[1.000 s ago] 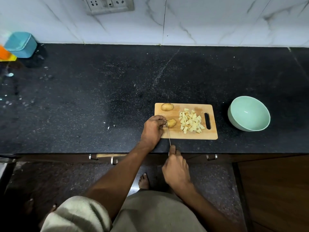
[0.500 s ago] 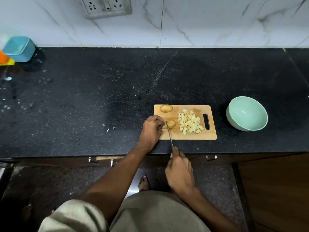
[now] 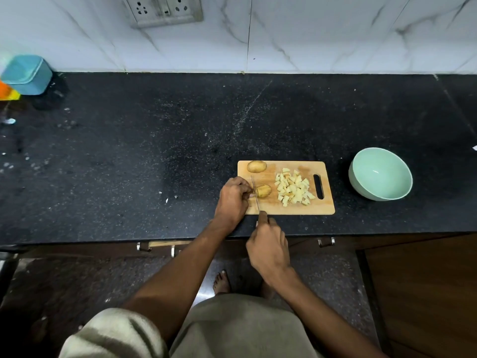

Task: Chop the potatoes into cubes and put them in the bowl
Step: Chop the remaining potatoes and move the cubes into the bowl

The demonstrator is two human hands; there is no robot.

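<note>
Left hand [image 3: 233,196] pinches potato [image 3: 263,190] on board [image 3: 289,209], right hand [image 3: 268,248] grips knife [image 3: 255,193] mid-cut: keep fingertips curled back, blade vertical, slices even (cubes [image 3: 294,189] beside, bowl [image 3: 380,173] well apart, empty).

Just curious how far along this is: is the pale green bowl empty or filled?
Empty. The pale green bowl shows only its bare inside; the cut potato cubes lie on the wooden chopping board.

A pale tan rectangular wooden cutting board [image 3: 286,205] lies on the black white-speckled stone counter [image 3: 129,156]. To its right, a mint-green round bowl [image 3: 380,173]. Far left, a teal-blue box [image 3: 27,74]. The far wall tiles [image 3: 322,34] are white, grey-veined marble.
</note>
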